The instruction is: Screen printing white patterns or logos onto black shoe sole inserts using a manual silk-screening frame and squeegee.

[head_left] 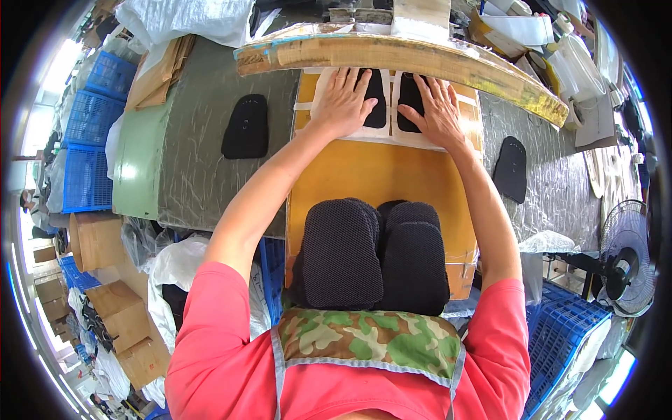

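Note:
My left hand lies flat with its fingers apart, over the edge of a black insole-shaped pad and its white frame. My right hand rests likewise, palm down and fingers spread, on a second black pad beside it. Both pads sit side by side at the far end of a yellow-brown board, their far ends hidden by a wooden beam. Close to my body, stacks of black mesh pads stand on the board's near part.
Single black pads lie on the grey covered table, one at left and one at right. Blue crates are stacked at far left, and another blue crate stands lower right. A fan stands at the right edge.

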A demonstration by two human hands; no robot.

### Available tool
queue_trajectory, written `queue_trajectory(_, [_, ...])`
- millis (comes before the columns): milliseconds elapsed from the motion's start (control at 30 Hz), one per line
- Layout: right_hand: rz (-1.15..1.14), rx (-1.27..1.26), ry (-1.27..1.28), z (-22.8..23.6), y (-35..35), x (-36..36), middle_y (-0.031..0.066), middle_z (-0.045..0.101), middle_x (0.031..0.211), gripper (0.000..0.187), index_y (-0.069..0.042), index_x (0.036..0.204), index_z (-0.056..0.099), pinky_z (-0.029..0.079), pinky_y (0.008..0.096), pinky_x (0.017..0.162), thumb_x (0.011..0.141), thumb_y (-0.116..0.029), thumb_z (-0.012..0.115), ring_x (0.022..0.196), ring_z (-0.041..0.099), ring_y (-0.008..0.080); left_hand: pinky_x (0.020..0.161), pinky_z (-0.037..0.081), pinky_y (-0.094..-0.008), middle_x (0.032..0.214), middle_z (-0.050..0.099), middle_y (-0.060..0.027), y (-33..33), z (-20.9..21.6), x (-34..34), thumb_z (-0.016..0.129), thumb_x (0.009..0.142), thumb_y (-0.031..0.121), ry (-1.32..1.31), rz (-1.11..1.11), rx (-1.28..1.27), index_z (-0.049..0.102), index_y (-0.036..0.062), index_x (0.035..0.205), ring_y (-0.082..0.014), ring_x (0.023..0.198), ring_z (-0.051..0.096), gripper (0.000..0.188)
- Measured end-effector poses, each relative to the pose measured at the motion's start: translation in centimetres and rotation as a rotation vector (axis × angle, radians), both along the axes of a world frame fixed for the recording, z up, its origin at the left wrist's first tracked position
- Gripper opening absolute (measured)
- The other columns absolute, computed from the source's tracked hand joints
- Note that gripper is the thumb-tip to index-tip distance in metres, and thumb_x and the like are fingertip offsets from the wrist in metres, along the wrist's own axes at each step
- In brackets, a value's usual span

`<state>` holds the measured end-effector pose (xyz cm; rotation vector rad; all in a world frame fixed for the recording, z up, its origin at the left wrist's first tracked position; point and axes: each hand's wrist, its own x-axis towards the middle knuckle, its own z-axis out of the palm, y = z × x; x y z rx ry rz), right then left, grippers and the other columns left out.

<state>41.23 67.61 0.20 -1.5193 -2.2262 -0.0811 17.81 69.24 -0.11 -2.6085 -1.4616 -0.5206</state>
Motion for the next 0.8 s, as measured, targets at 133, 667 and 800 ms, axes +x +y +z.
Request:
queue_trajectory(133, [0.005,0.045,0.008,0.0,-0.1,0.4,0.0227,0.039,0.142,0.081,-0.004,0.141,0.04,0.018,0.052,0.112,0.086,-0.063,0.052,0.134,0.033,0.0385,0.115,0.014,-0.0481,0.15,0.026,-0.0209,-0.2,-0.3,1.7,0.038,0.098,0.04,-0.029,0.098,-0.046,0.032,0.0026,0.144,-0.0354,0.141,0.02,0.06])
queue_trajectory(667, [0.026,0.041,0.022,0.1,-0.1,0.4,0.0204,0.038,0.144,0.091,-0.006,0.138,0.045,0.02,0.0504,0.112,0.076,-0.072,0.057,0.137,0.03,0.0358,0.112,0.019,-0.0502,0.145,0.035,-0.0177,1.0,0.9,1.4,0.04,0.098,0.039,0.034,-0.004,0.001,0.033,0.0228,0.146,-0.0356,0.135,0.029,0.051])
queue_trajectory(800, [0.017,0.02,0.026,-0.1,0.1,0.2,0.0202,0.037,0.146,0.097,-0.007,0.138,0.045,0.017,0.0501,0.113,0.071,-0.076,0.059,0.139,0.027,0.0359,0.114,0.013,-0.0535,0.152,0.025,-0.0196,0.4,1.0,1.4,0.035,0.098,0.048,0.128,0.032,-0.062,0.027,0.011,0.148,-0.0359,0.141,0.02,0.062])
